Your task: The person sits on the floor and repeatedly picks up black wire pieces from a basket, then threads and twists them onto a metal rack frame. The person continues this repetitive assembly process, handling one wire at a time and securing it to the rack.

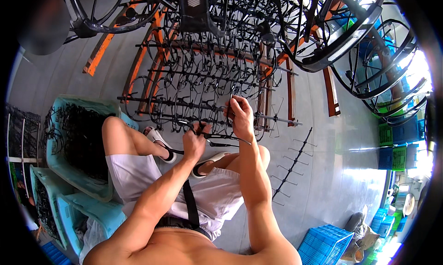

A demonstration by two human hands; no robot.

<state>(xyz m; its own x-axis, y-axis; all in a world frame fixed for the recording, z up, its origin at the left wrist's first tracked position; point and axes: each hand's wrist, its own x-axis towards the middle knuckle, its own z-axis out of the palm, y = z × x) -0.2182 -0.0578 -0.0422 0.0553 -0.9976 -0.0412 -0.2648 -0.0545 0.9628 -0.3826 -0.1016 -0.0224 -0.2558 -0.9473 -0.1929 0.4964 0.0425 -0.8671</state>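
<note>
My left hand is closed around a few thin, glossy black curved strips, whose ends stick out to both sides of the fist. Above and to its right, my right hand pinches at the lower front of a rack hung with black pieces. Its thumb and fingers meet on a thin dark piece, too small and crowded to name. Many similar black looped pieces hang in rows from the rack's dark horizontal bars.
Orange metal legs hold up the rack. Larger black curved frames hang close overhead. A pale turquoise crate of black strips stands at left. A bar with hooks lies on the grey floor; a blue crate sits lower right.
</note>
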